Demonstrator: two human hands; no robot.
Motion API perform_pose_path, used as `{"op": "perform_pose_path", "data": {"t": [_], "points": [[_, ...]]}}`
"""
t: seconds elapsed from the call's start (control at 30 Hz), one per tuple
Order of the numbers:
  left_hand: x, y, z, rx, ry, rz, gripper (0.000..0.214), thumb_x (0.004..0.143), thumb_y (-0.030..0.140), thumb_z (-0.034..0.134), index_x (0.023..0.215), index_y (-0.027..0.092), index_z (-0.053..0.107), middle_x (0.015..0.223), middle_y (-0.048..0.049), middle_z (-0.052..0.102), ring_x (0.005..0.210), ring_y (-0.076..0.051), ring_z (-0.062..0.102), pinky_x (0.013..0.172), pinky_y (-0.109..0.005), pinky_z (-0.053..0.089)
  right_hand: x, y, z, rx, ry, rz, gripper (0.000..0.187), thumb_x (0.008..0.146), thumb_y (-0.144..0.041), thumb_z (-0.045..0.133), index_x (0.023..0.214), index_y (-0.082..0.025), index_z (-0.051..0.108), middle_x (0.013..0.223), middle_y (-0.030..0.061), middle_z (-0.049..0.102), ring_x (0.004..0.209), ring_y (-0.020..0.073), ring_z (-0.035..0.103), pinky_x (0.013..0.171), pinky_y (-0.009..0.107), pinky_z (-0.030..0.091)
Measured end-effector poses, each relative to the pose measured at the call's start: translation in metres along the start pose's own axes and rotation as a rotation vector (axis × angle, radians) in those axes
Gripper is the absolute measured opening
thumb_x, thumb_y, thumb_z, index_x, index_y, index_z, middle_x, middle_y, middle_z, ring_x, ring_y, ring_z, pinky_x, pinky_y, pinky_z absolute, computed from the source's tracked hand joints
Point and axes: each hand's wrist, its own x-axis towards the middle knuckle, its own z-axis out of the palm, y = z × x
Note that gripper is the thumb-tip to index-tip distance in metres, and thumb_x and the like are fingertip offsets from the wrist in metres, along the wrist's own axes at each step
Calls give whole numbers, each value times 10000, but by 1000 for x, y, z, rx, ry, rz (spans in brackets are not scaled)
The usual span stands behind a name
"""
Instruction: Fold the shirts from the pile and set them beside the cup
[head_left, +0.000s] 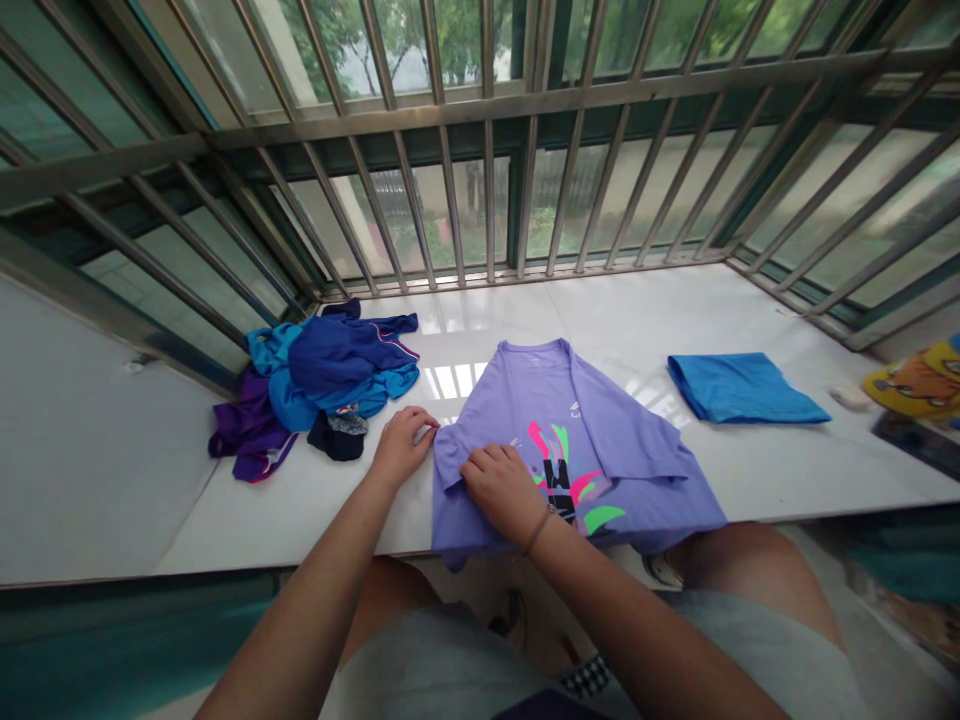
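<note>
A lavender T-shirt [540,400] with a pink, green and black print lies front side up on the white ledge. Its neckline points toward the window, and its lower part hangs over the near edge. One sleeve is laid inward across the right side of the chest. My left hand [405,445] is closed at the outer edge of the left sleeve, with thumb and fingertips pinched there. Bent over the same sleeve near its hem, my right hand [508,490] grips the cloth; its fingertips are partly hidden. A band circles my right wrist.
A heap of blue, purple and dark clothes [337,365] lies at the left. On the right rests a folded blue cloth [742,387], with a yellow patterned object [919,380] beyond it. Metal window bars [487,190] border the white ledge [600,310]. My knees are below its near edge.
</note>
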Motion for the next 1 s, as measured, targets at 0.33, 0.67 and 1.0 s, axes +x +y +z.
{"op": "perform_pose_path", "data": {"t": [0.33,0.67,1.0], "points": [[1,5,1,31,54,-50,141,1028,260,528,981,246,660,1031,-92,719,1021,-293,672,947,-457,542,-9,-11,-9,34,-27,-13,182,1100,-377,634,1092,-209,704,1105,85,731,1086,282,624,997,435,443],[-5,20,-6,122,-17,42,105,997,304,623,961,264,713,1130,-89,727,1100,-293,678,1006,-462,533,-10,-2,6,113,-17,78,584,1091,-510,627,1606,-249,541,1659,149,563,1521,361,485,1255,641,364],[0,6,0,105,139,-51,273,996,351,539,736,269,532,951,-82,716,944,-277,663,906,-430,531,-80,47,-37,78,96,313,337,1098,-361,616,1386,-218,717,1471,144,695,1366,317,603,1209,509,444]]}}
